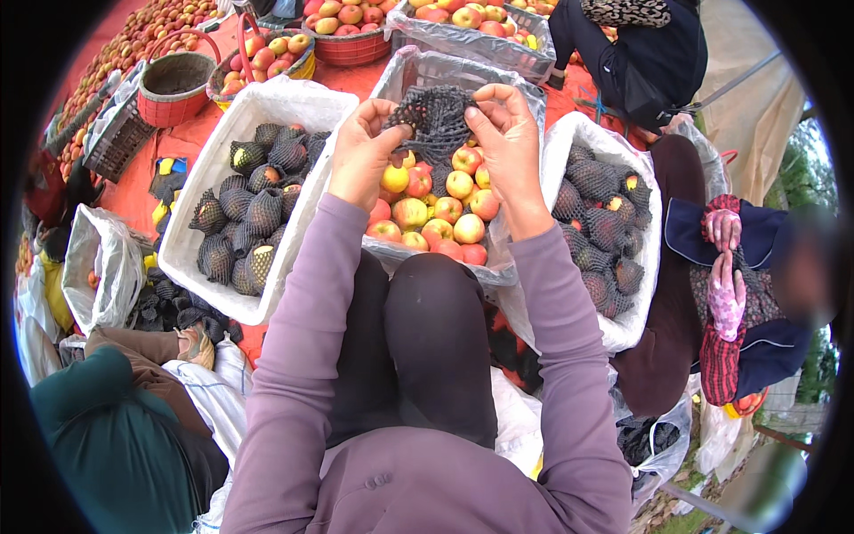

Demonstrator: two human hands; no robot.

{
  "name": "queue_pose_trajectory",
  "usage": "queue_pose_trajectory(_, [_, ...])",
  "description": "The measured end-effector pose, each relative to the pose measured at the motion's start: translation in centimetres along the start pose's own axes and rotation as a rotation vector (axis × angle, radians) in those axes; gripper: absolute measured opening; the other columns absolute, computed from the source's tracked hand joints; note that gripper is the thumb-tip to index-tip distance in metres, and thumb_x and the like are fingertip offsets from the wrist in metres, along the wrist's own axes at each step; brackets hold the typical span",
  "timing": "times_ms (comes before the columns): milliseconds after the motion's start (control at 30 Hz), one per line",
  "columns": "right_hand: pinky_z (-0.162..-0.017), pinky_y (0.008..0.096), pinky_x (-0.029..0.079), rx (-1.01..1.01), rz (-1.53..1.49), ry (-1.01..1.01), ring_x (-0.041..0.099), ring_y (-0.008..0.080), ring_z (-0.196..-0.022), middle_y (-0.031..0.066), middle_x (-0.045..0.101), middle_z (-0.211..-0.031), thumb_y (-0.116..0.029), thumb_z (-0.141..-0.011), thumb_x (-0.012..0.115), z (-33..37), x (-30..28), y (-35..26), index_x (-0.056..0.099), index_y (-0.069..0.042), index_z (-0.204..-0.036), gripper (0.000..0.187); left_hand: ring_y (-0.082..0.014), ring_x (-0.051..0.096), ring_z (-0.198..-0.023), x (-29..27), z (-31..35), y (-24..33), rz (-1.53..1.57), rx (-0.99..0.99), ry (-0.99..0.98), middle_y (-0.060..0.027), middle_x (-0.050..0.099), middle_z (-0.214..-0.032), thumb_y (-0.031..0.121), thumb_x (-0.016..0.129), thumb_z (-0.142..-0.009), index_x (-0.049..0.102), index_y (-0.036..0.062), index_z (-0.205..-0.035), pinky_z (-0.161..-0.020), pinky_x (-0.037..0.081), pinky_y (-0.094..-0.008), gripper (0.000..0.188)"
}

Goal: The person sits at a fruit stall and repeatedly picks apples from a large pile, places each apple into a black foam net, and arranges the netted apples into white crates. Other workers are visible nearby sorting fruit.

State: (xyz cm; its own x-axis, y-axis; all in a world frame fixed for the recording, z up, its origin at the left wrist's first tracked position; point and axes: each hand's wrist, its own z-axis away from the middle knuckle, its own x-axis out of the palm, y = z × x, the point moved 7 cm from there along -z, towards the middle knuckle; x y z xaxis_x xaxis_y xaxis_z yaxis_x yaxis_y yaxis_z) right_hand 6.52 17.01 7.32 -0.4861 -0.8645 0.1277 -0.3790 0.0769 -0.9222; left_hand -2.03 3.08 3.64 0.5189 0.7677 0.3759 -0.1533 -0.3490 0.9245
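Left hand (363, 156), right hand (509, 147) | each pinching an edge | black mesh sleeve (434, 123): between them, above apples (447, 211)

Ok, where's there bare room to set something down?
Bare red sheet shows between the left white box and the full red basket, and between that box and the leftmost red basket. Crowded: that box, the apple crate, the right white box.

Daylight: bright, soft shadows
Trousers (440, 329): dark, detail faint
Foliage (801, 178): hazy, right edge
Far right: two smeared patches
Frame rim: black, fisheye-curved
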Motion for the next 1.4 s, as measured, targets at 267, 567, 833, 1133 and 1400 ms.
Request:
queue_pose_trajectory(267, [-0.069,0.0378,0.049,-0.320,1.336,-0.394,0.057,0.0308,-0.092,0.0156,0.054,-0.106,0.004,-0.075,0.049,1.5,2.7,3.0,0.056,-0.005,-0.099,0.027,-0.0095,0.053,-0.061,0.0,-0.2,1.5,-0.613,0.492,0.180,-0.0032,0.054,-0.069,-0.006,0.057,-0.071,0.050,0.0021,-0.086,-0.056,0.042,-0.0231,0.017])
queue_pose_trajectory(567, [-0.071,0.0303,0.048,0.651,-0.701,-0.191,0.057,0.0165,-0.079,0.0110,0.059,-0.092,-0.005,-0.083,0.052,-2.7,2.4,7.5,0.049,0.000,-0.097,0.015,-0.0295,0.055,-0.063,0.4,-1.2,0.9,-0.913,0.399,0.084,-0.0101,0.053,-0.069,0.000,0.061,-0.068,0.045,0.0066,-0.085,-0.057,0.042,-0.0351,0.024])
queue_pose_trajectory(833, [-0.092,0.0384,0.040,0.285,0.775,-0.251,0.052,0.0367,-0.101,0.0217,0.054,-0.108,-0.020,-0.070,0.064,-6.3,-0.9,17.7,0.049,0.004,-0.108,0.048,-0.0032,0.043,-0.060,-2.1,-0.9,1.4,-0.419,0.344,0.190,0.0028,0.049,-0.071,0.011,0.055,-0.087,0.054,0.0001,-0.093,-0.055,0.037,-0.0189,0.013])
queue_pose_trajectory(1133, [-0.075,0.0377,0.049,0.194,1.424,-0.488,0.053,0.0269,-0.099,0.0109,0.052,-0.104,-0.011,-0.061,0.071,1.4,2.2,32.1,0.049,-0.004,-0.105,0.050,-0.0023,0.046,-0.064,-3.0,-1.7,-1.3,-0.273,0.046,0.079,0.0015,0.054,-0.075,0.011,0.051,-0.090,0.055,0.0001,-0.087,-0.056,0.037,-0.0172,0.012])
queue_pose_trajectory(1400, [-0.080,0.0411,0.048,0.322,1.133,-0.205,0.054,0.0339,-0.095,0.0197,0.054,-0.101,-0.023,-0.058,0.072,0.4,-2.6,29.3,0.046,0.001,-0.107,0.060,-0.0055,0.048,-0.069,-2.5,-2.8,-2.6,-0.285,0.039,0.112,-0.0001,0.054,-0.079,0.013,0.054,-0.088,0.055,0.0007,-0.088,-0.063,0.041,-0.0201,0.013])
